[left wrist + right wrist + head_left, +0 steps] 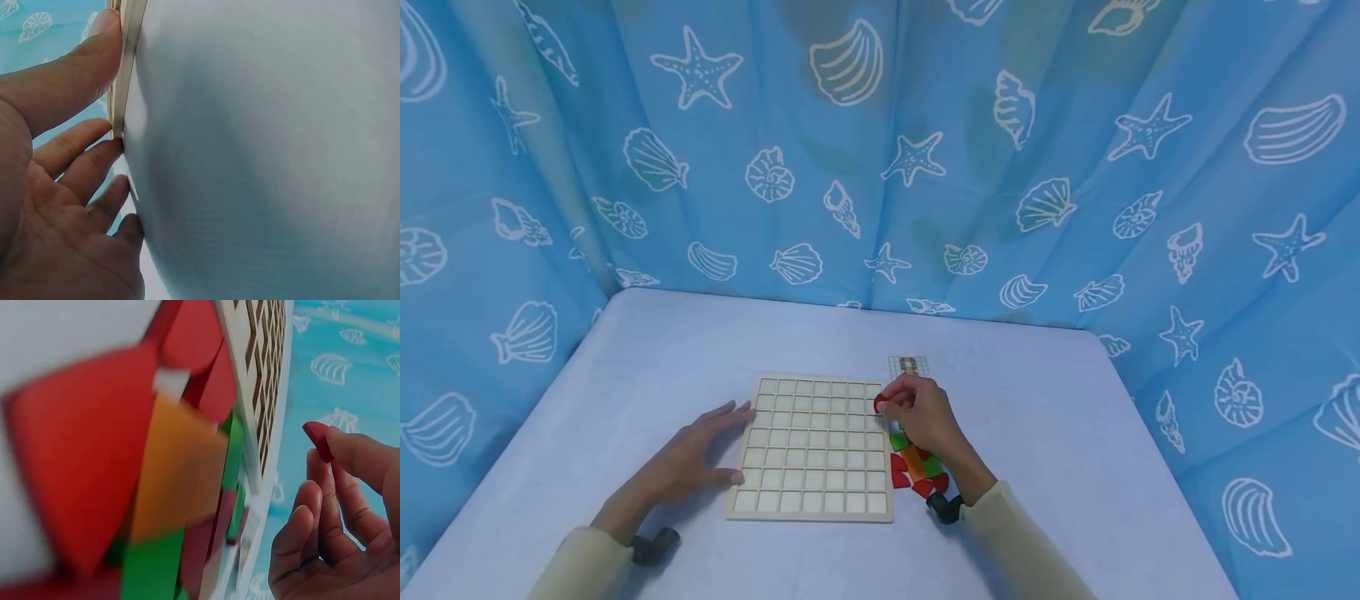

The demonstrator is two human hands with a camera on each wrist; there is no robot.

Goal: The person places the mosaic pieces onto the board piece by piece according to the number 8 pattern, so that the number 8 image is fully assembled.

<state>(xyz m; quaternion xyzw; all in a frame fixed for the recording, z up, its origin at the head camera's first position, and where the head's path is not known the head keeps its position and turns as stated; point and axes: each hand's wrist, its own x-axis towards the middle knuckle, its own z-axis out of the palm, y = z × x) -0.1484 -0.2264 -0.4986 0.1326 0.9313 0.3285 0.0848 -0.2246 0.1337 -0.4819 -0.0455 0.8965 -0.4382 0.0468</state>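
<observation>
A square wooden grid board (pixel 811 448) with pale cells lies on the white table. My left hand (pixel 692 460) rests at the board's left edge, its thumb and fingertips touching the rim, fingers mostly straight. Between thumb and fingertips my right hand (pixel 923 417) pinches a small red block (pixel 319 440) with a curved side, held up over the board's right edge. Below that hand lies a pile of loose red, green and orange blocks (pixel 914 467), close to the board's right side. Part of the pile is hidden by the right hand.
A small printed pattern card (pixel 910 365) lies beyond the right hand, partly covered by it. Black wrist cameras sit under both sleeves. A blue curtain (pixel 880 167) with shell and starfish prints hangs behind and beside the white table (pixel 1037 400).
</observation>
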